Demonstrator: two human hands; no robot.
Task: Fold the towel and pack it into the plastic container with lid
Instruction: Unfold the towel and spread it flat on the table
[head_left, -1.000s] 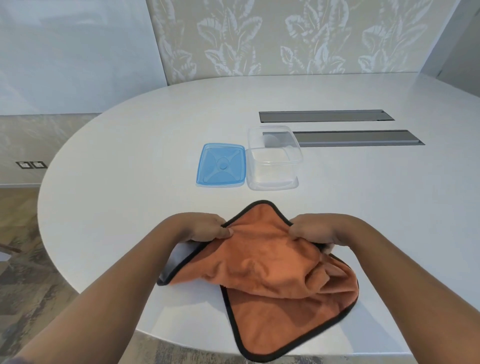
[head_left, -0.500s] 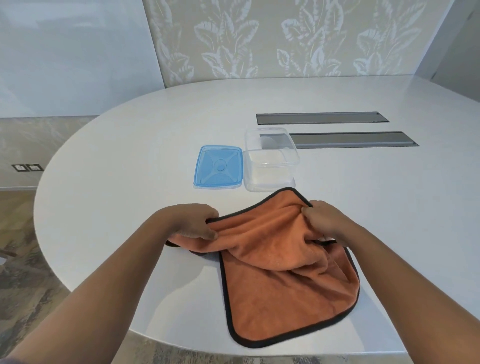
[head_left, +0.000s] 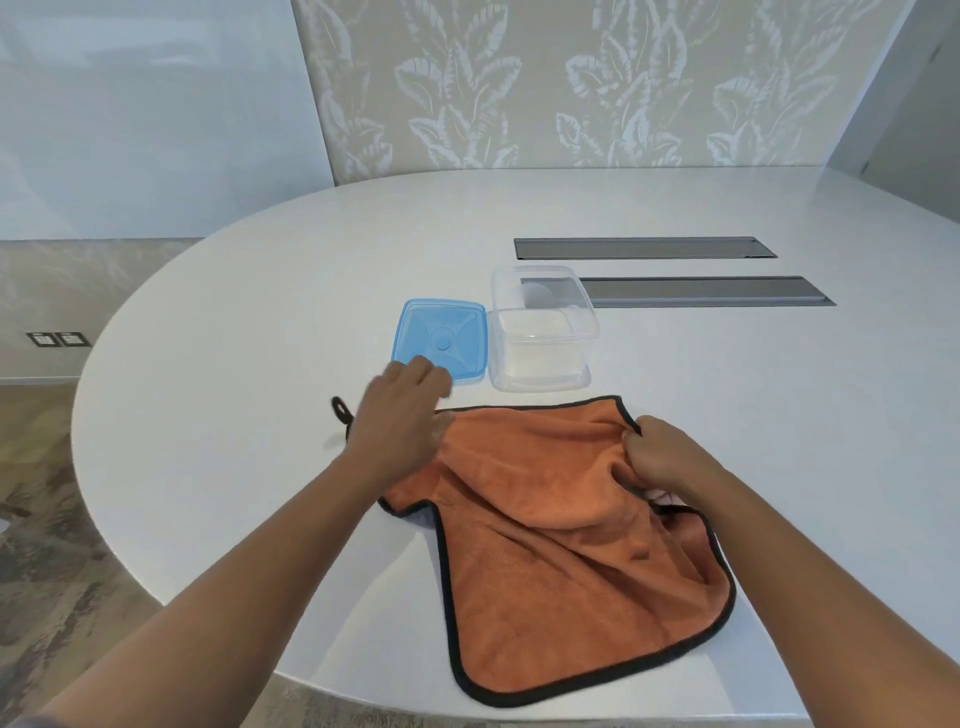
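Towel (head_left: 561, 551), orange w/ black edging, lies rumpled on white oval worktop (head_left: 234, 332) near its front edge, partly folded over itself: top layer bunched across the middle, lower right corner flat and rounded, near the worktop rim. Black hanging loop (head_left: 341, 407) pokes out at towel's far left corner, lying on the worktop just left of left hand. Left hand (head_left: 397, 421) is motion-blurred, fingers stretched fwd and mostly extended, palm down over towel's far left corner; can't tell if it's actually gripping cloth or just resting on it. Fingertips reach to the near edge of blue lid (head_left: 441, 338) in the pic; contact w/ lid unclear. Right hand (head_left: 660, 457) is closed, fingers curled and pinching a gathered fold at towel's right edge, close to far right corner. Clear plastic container (head_left: 540, 332) sits open and upright beyond the towel, nothing in it, apart from the cloth by a narrow strip of bare worktop. Lid lies flat right beside container on its left, edges about touching. Behind container, two long grey slot panels (head_left: 644, 248) set into the worktop, the nearer one partly seen thru container wall. Leaf-pattern wall (head_left: 571, 83) at back.
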